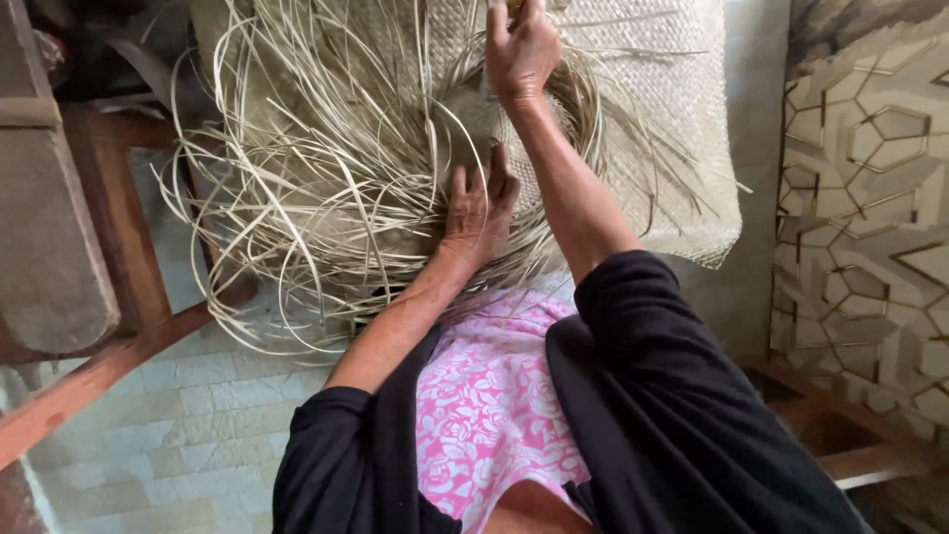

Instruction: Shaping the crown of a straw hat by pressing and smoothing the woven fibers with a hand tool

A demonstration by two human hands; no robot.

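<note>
- A pale woven mat (652, 119) of flat plaited straw lies spread across the far middle and right of the scene, its surface a fine checked weave, its near right edge sagging down in a soft fold.
- From the mat's left side a tangle of loose strips (297, 188) springs out: thin, flat, dry, straw-coloured strands that curl in wide loops and arcs toward the left and near side.
- The left hand (479, 203) lies palm down on the work in the middle, fingers spread moderately and pressed into the strands where the weave ends; it grips nothing that can be made out.
- The right hand (521, 44) reaches farther away, at the top edge of the view, fingers curled in a narrow pinch; a small yellowish bit shows at its fingertips, but the frame cuts it off and I cannot tell what it is.
- Black sleeves (672, 396) cover both arms to the elbow, and a pink cloth with a white flower print (489, 396) lies between them in the near middle.
- A reddish-brown wooden frame (109, 366) of smooth bars stands at the left over a floor of pale green tiles (188, 435).
- At the right, a panel with gold geometric lines (870, 198) on a grey-beige ground stands upright.
</note>
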